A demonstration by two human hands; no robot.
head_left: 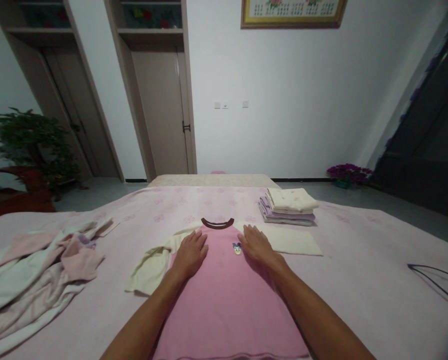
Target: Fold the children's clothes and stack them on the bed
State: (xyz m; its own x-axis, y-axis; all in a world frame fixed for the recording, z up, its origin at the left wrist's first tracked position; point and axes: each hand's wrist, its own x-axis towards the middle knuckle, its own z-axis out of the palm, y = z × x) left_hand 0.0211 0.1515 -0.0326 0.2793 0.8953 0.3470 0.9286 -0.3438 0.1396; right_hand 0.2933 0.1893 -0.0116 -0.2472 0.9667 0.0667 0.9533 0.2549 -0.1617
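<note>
A pink shirt (pixel 224 300) with cream sleeves and a dark brown neckband lies spread on the bed, its collar pointing away from me. A small cartoon duck face shows on its chest. My left hand (pixel 192 251) rests flat on the shirt's left shoulder, fingers stretched out. Over the right shoulder, beside the duck face, my right hand (pixel 257 244) lies flat too. The right sleeve (pixel 297 240) extends straight outward, while the left sleeve (pixel 149 270) is bent down and wrinkled. Neither hand grips anything.
Folded clothes (pixel 289 206) in cream, purple and grey are stacked beyond the right sleeve. A loose heap of pink and white clothes (pixel 47 280) lies at the left. A thin black cable or loop (pixel 430 280) is at the right. The bed has a pale pink flowered cover (pixel 362 280).
</note>
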